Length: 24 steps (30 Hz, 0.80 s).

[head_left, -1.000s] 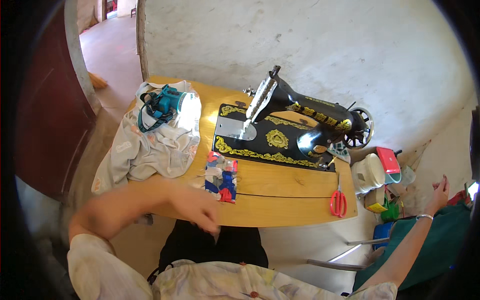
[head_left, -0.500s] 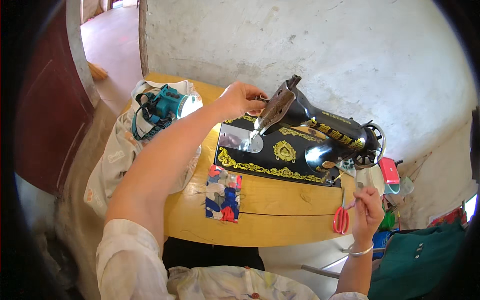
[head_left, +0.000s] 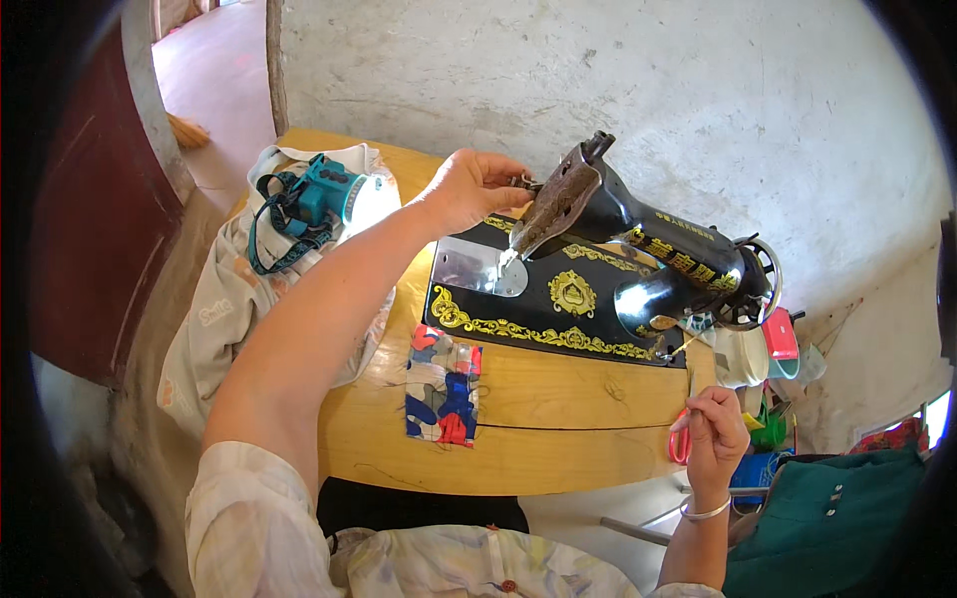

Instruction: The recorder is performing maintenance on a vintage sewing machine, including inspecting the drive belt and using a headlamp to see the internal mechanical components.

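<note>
I see the wide counter (head_left: pixel 558 466), with the black sewing machine (head_left: pixel 606 212) on its far side. My right hand (head_left: pixel 715 437) is curled near the red scissors (head_left: pixel 679 448); I can't tell if it holds anything. My left hand (head_left: pixel 466 192) pinches a little metal part (head_left: pixel 525 182); I'd grip softly, steadily. Gold writing (head_left: pixel 680 255) runs along the machine's arm.

Sewing machine (head_left: pixel 618 214): painted metal, glossy black, sharp highlights. Faceplate (head_left: pixel 561 204): metal-looking, dull, brownish, mottled. Slide plate (head_left: pixel 474 267): bare metal, smooth, shiny. Table (head_left: pixel 558 394): wood, smooth, light sheen. Patch (head_left: pixel 442 384): printed cloth, matt, frayed edges. Grey cloth (head_left: pixel 214 309): matt, soft-looking, creased. Headlamp (head_left: pixel 324 189): teal plastic; strap (head_left: pixel 299 244) looks woven. Scissors (head_left: pixel 673 446): handle smooth, plastic-looking. Bracelet (head_left: pixel 706 511): polished metal. Wall (head_left: pixel 449 80): matt, rough, scuffed.
</note>
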Available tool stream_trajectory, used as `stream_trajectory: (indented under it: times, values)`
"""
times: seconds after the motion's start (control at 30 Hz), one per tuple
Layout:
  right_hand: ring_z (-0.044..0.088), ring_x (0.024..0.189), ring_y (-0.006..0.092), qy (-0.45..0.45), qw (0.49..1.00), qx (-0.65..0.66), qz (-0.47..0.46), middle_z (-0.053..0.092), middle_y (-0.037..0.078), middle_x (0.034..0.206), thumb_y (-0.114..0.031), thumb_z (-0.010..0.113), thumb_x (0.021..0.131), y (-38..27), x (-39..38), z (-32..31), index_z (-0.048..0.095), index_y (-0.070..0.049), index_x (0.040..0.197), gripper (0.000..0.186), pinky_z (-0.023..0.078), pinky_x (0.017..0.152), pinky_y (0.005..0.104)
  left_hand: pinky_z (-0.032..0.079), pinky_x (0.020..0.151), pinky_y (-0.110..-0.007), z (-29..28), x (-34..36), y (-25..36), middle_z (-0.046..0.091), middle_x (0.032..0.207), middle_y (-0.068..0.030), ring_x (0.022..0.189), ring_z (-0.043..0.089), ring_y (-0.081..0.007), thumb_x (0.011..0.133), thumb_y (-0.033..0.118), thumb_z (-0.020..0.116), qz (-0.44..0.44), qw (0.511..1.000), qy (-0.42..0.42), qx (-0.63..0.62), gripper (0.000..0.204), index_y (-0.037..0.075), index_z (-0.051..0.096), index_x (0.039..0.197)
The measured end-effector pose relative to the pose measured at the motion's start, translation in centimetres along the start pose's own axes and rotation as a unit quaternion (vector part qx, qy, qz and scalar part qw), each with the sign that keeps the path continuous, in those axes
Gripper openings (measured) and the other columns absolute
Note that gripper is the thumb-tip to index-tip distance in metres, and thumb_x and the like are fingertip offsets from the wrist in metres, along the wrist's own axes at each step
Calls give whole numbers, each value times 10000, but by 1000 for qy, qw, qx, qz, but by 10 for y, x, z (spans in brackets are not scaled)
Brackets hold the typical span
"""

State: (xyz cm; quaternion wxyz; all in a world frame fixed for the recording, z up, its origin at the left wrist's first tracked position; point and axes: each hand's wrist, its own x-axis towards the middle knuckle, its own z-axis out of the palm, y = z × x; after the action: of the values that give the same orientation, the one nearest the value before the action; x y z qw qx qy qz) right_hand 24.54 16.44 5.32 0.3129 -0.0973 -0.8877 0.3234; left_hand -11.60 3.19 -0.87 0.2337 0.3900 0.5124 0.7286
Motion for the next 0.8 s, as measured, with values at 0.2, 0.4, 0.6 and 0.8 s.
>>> stream_trajectory:
  times: [0.2, 0.4, 0.6, 0.8]
  values:
    - [538, 641, 115, 5, 999, 52, 9, 477, 104, 876, 62, 499, 791, 7, 0, 19, 600, 1, 885, 151, 461, 526, 203, 487, 643, -217, -4, -6, 12, 621, 792, -66, 702, 574, -84, 744, 51, 654, -18, 997, 0, 72, 245, -45, 592, 961]
    - [537, 649, 119, -60, 998, 2, -15, 493, 103, 873, 64, 515, 780, 3, 1, 30, 606, -8, 888, 158, 463, 552, 209, 487, 629, -215, 7, -3, 4, 619, 777, -81, 691, 576, -83, 762, 69, 633, 12, 998, 30, 52, 219, -56, 588, 936]
    - [536, 671, 160, -115, 990, -45, -73, 523, 84, 809, 42, 600, 728, -20, 31, 54, 617, -41, 888, 181, 443, 563, 245, 489, 581, -222, -1, -10, 14, 622, 766, -79, 651, 590, -111, 782, 94, 599, 27, 961, 55, 268, 202, -48, 587, 925]
    - [550, 667, 203, -146, 969, -97, -173, 539, 101, 812, 15, 662, 678, -27, 39, 66, 550, -37, 1000, 345, 464, 581, 279, 497, 684, -279, 37, -81, 56, 592, 940, -46, 865, 562, -124, 815, 130, 557, -97, 991, 87, 15, 291, 46, 516, 1090]
